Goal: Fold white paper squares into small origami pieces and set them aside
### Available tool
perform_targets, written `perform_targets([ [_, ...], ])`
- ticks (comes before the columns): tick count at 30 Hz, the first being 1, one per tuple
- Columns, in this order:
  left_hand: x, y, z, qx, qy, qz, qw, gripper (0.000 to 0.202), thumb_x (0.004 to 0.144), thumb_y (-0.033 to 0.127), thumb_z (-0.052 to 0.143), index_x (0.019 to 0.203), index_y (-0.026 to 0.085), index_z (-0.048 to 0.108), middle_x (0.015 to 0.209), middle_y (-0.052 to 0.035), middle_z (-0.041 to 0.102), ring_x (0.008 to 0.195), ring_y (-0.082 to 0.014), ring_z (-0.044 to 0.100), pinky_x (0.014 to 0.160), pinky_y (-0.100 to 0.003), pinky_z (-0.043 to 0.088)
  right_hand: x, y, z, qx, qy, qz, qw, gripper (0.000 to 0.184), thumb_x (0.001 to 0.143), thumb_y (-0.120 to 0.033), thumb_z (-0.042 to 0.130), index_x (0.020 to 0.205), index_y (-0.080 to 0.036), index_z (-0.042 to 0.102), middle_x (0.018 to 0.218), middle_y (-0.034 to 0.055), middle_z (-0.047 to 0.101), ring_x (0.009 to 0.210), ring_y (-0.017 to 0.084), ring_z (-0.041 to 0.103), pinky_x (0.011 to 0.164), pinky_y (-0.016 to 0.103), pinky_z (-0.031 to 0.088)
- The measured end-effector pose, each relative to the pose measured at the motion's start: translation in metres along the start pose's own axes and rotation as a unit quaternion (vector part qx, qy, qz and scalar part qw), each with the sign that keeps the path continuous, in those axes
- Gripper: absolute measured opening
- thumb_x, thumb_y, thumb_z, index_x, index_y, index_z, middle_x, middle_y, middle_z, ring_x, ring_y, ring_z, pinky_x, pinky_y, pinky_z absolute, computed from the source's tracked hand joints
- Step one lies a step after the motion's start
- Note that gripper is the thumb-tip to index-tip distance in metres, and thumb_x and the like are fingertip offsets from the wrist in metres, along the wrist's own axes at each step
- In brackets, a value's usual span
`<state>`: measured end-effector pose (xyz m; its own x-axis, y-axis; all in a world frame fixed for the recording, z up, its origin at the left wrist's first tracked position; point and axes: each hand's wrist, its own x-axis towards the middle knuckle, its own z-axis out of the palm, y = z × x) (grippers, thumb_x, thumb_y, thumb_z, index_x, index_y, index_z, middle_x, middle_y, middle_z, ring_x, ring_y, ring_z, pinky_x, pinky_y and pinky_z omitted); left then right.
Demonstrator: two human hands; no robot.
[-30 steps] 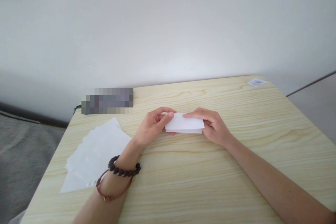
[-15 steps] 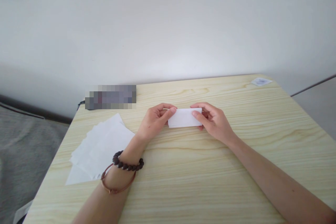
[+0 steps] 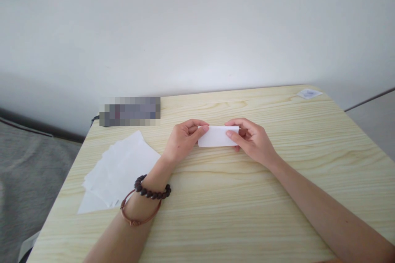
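Left fingers (image 3: 200, 131) and right fingers (image 3: 234, 136) in narrow pinches on opposite ends of 1 white paper (image 3: 216, 137).

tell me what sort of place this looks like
Probably a room in a home, perhaps a bedroom: a wood-grain table stands by a plain pale wall, with what looks like grey cloth off to the left.
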<state>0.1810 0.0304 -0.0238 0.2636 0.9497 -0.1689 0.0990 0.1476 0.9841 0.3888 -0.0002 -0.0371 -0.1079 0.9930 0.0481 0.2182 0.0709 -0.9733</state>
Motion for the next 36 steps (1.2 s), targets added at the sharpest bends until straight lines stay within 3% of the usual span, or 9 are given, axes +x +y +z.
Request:
perform_targets([
  [29,0.0015,-0.003,-0.0008,0.0,0.009,0.002,1.0,0.035,0.071,0.044,0.073,0.089,0.014,0.068,0.066,-0.0002,0.069,0.055,-0.0097,0.056,0.051,-0.019,0.042,0.0014,0.0051,0.0,0.014,-0.012,-0.001,1.0,0.022,0.083,-0.037,0.065,0.101,-0.025,0.062,0.067,-0.0018,0.063,0.049,0.013,0.059,0.044,0.024,0.051],
  [36,-0.0009,0.0005,-0.0003,0.012,0.012,0.018,1.0,0.029,0.071,0.04,0.072,0.082,0.013,0.067,0.063,0.0005,0.067,0.053,-0.0082,0.054,0.05,-0.018,0.04,0.0001,0.0008,0.0017,-0.12,0.045,-0.103,0.986,0.015,0.084,-0.026,0.063,0.098,-0.022,0.064,0.087,0.0021,0.068,0.072,0.015,0.063,0.064,0.027,0.05],
])
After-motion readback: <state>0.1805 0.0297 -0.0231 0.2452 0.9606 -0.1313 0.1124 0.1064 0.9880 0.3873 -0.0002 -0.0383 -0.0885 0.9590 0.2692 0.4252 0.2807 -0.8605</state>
